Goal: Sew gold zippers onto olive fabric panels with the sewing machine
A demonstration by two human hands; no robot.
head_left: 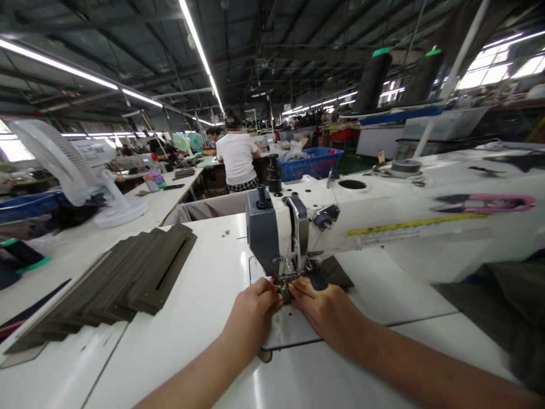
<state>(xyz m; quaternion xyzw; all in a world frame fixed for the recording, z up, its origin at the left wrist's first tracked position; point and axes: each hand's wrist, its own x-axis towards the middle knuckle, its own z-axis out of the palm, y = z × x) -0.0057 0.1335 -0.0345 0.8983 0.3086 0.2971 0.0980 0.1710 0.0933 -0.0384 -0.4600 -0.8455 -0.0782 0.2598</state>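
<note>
A dark olive fabric piece (pixel 337 272) lies under the needle area of a white and grey sewing machine (pixel 263 236), partly hidden by my hands. My left hand (pixel 254 304) is closed, thumb and fingers pinching the fabric's edge just left of the presser foot. Close on the other side, my right hand (pixel 326 307) has its fingers pressed together on the same fabric. A black knob-like part of the machine overlaps the right hand's back. To the left, a fanned stack of olive fabric pieces (pixel 140 267) with slots rests on the white table (pixel 204 352).
Pink-handled thread snips (pixel 489 203) and a yellow tape measure (pixel 409 226) lie along the machine arm. Dark cloth (pixel 506 307) is heaped at right. A white fan (pixel 63 159) stands at left. Beyond are a blue crate (pixel 310 163) and a person in white (pixel 237 156).
</note>
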